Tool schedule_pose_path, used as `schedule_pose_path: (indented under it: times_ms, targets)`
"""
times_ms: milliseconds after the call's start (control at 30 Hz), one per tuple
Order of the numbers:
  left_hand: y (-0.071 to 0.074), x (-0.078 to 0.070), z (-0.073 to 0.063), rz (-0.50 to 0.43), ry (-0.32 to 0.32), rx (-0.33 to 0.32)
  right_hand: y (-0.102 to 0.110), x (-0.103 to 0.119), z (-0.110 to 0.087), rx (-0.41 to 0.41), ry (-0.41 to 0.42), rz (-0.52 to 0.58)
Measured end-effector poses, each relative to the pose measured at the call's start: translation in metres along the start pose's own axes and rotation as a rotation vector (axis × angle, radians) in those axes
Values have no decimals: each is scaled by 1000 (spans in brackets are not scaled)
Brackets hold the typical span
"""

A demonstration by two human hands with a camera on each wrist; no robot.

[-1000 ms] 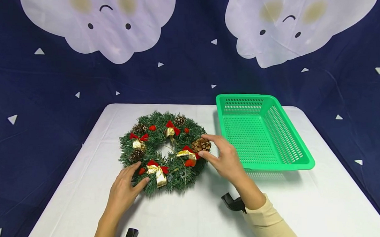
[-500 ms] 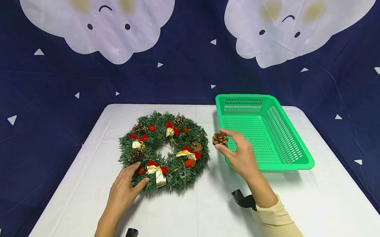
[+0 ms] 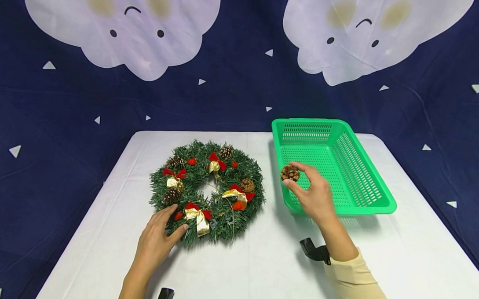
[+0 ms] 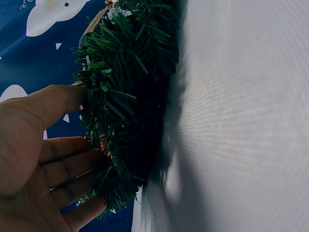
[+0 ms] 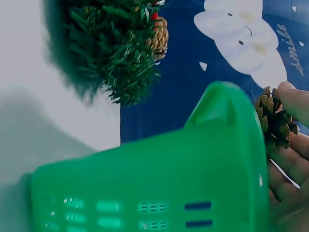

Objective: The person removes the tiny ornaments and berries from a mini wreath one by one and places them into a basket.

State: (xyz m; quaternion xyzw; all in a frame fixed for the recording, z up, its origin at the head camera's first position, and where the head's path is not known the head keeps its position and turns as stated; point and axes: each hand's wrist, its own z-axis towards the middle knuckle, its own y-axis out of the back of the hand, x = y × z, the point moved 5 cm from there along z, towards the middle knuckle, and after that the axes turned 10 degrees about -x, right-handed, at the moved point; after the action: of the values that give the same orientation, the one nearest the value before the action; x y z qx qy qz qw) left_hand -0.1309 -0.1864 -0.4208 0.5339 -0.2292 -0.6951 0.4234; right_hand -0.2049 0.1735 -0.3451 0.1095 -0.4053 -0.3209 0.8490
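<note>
Roundish pinecone [image 3: 290, 173], pointing direction and long axis unclear.

Wears a pale cream sleeve [image 3: 357, 283] on the right arm [image 3: 336, 243], fairly snug, with soft folds across the cloth. Finishes in a plain cuff [image 3: 344, 259] with a slightly uneven edge. Carries a black mount [image 3: 315, 251] beside the cuff: smooth, faintly glossy, bent like an elbow, with a broad blunt tip and a narrower end at the cloth's edge. Carries a second mount [image 3: 165, 296] near the left forearm [image 3: 137, 279], also black and angled, with a squarish, shiny tip, cut off at the head view's bottom. Bare on that forearm as far as shown, and on the right hand [image 3: 315, 194] and left hand [image 3: 156, 238].
</note>
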Motion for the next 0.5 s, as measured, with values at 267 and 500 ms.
schedule_pose_path:
  times_ms: [267, 500]
  targets:
    - [-2, 2, -1, -3, 3, 1, 10, -20, -1, 11, -116, -63]
    - [-2, 2, -1, -3, -4, -5, 20, -34, 1, 22, -176, -130]
